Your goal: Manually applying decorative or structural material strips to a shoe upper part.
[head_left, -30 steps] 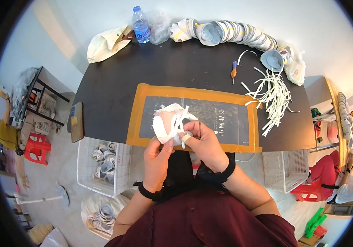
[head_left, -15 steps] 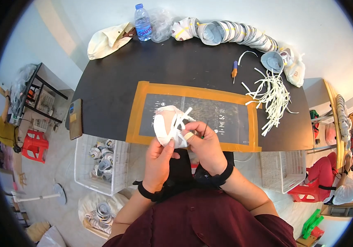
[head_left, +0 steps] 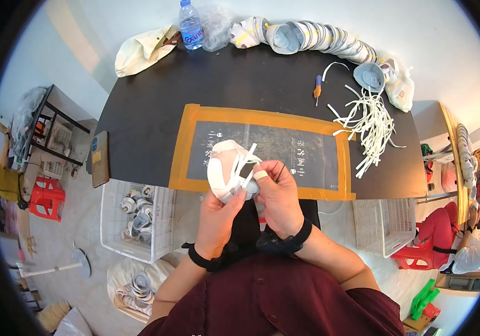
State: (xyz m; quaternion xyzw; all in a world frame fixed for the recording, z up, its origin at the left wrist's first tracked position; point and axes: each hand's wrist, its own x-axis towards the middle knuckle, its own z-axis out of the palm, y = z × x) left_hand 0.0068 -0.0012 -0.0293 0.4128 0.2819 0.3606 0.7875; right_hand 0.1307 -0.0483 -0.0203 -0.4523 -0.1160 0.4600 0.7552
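**Hands fit strap to white mask**

Both hands gripped a white cup mask [head_left: 226,173] above the table's [head_left: 139,117] six o'clock edge: left hand [head_left: 217,215] cradling it, right hand [head_left: 276,193] pinching a strap [head_left: 246,159]. Fastening apparently needed firm, careful pressure next.

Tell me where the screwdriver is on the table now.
In the head view, the screwdriver lies at the far right of the black table, between the row of stacked masks and the pile of white straps.
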